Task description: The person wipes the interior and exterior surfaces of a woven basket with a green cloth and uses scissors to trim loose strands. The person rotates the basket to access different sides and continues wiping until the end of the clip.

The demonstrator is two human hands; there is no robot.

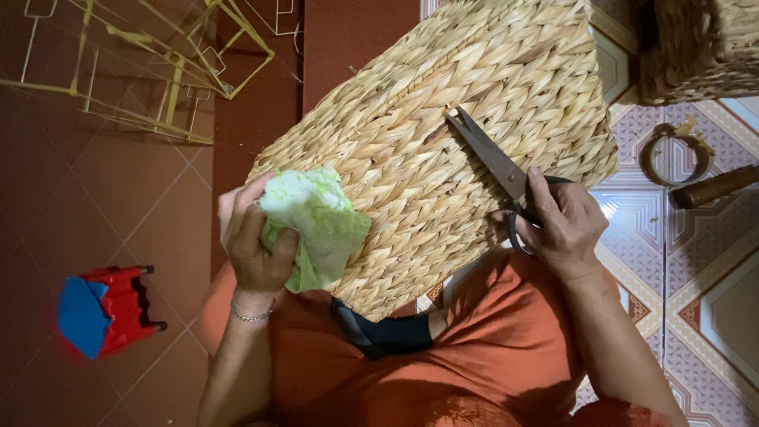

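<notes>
Person is sitting, holding a big woven basket (443,150) across the lap, resting on the orange trousers (474,372). The basket is lying tilted, woven side facing up.

Left hand (253,241) is closing around a crumpled green-and-white cloth (316,221), fingers wrapped over it, pressing it against the near left corner of the basket. A thin bracelet (249,316) is sitting on that wrist.

Right hand (557,225) is gripping dark scissors (494,162), fingers through the handle loops. Blades are lying nearly together, tips touching the weave around the middle of the basket. Can't tell if anything is caught between them.

Floor: yellow wire frames (142,71) are lying top left on the red-brown tiles, well apart from the basket. A red stool with a blue top (103,312) is standing at the left, near the left elbow. On the patterned tiles at the right, a second woven basket (700,47) is sitting top right, with a tape ring (672,154) and a brown wooden handle (715,187) just below it.
</notes>
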